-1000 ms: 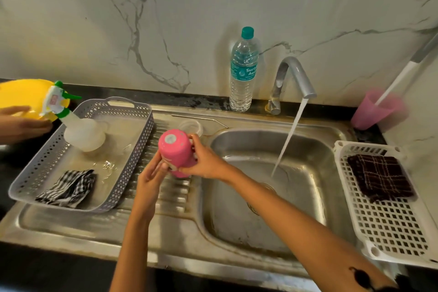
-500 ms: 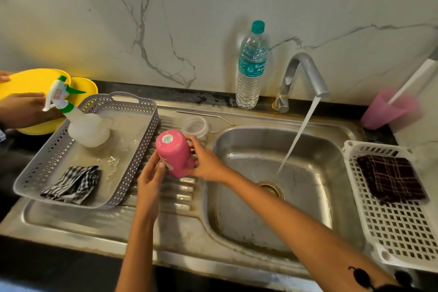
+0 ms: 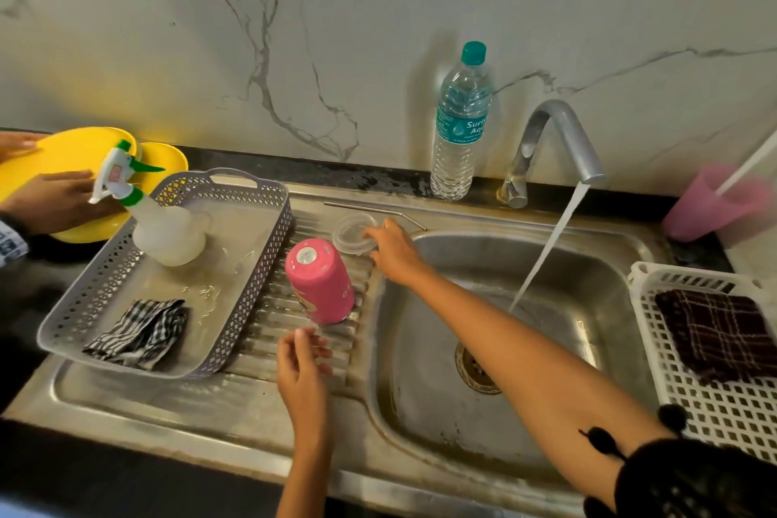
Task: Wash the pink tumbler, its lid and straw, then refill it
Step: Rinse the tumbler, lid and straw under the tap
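The pink tumbler (image 3: 319, 282) sits upside down on the ribbed surface (image 3: 262, 343), washed I think. My left hand (image 3: 302, 366) is loose, empty. My right hand (image 3: 389, 250) touches the lid (image 3: 351, 233); grip unclear. Lid, straw (image 3: 374, 212), refill remain.

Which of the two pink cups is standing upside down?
The pink tumbler on the ribbed draining board, base up. The paler pink cup at the far right stands mouth up.

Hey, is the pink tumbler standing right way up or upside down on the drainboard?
Upside down: the pink tumbler stands mouth-down on the ribbed drainboard, its stickered base facing up.
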`<state>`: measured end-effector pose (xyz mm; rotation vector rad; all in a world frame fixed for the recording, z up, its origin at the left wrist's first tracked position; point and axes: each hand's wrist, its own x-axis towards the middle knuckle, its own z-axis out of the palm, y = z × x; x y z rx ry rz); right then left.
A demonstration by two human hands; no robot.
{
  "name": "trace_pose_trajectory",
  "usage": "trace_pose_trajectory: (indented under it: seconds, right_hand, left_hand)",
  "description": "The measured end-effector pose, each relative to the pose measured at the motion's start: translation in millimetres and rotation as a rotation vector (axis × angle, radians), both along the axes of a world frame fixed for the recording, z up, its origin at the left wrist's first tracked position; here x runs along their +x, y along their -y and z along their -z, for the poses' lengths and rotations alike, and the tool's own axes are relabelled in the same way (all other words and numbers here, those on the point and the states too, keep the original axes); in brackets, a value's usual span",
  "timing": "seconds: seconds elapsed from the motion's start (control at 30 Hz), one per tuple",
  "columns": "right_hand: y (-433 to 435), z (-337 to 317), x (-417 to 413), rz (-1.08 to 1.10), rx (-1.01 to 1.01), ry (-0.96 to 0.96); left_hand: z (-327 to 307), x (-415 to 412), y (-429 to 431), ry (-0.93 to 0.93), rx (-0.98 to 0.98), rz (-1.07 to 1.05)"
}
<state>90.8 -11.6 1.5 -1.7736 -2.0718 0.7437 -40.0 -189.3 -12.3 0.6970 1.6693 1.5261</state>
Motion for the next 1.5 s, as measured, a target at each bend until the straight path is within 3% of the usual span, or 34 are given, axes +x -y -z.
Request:
trace_pose_trajectory:
  seconds: [0.17,0.37,0.53,0.67,0.87,1.0,1.17,1.23,1.33,1.5]
  right_hand:
    - [21,-5,24,0.038,0.068,-0.056]
    - [78,7,112,0.187,0.161,-0.033]
    - [105,10,168,0.380,0.164,-0.085]
    - [110,-2,188,0.365,0.167,-0.066]
    - [117,-7,203,0.273,0.125,0.012]
    - [113,-3,213,0.115,0.143,0.002]
    - [119,8,215,0.100,0.301,0.360]
    - [123,12,205,0.123,0.360,0.260]
    - [118,10,202,0.128,0.289,0.027]
    - [110,8,213,0.115,0.319,0.160]
  left_hand:
    - [-7,42,13,0.011,0.010,0.086]
    - [-8,99,0,0.089,-0.013,0.379]
    - [0,155,-50,0.310,-0.255,0.648]
    - [-6,198,-85,0.487,-0.309,0.834]
    - [-2,234,-112,0.841,-0.369,0.775]
    - [11,238,-106,0.762,-0.337,0.793]
    - [6,234,-113,0.726,-0.294,0.745]
    - [4,234,-115,0.726,-0.274,0.749]
    - [7,234,-113,0.703,-0.274,0.815]
    - [7,231,-117,0.701,-0.273,0.807]
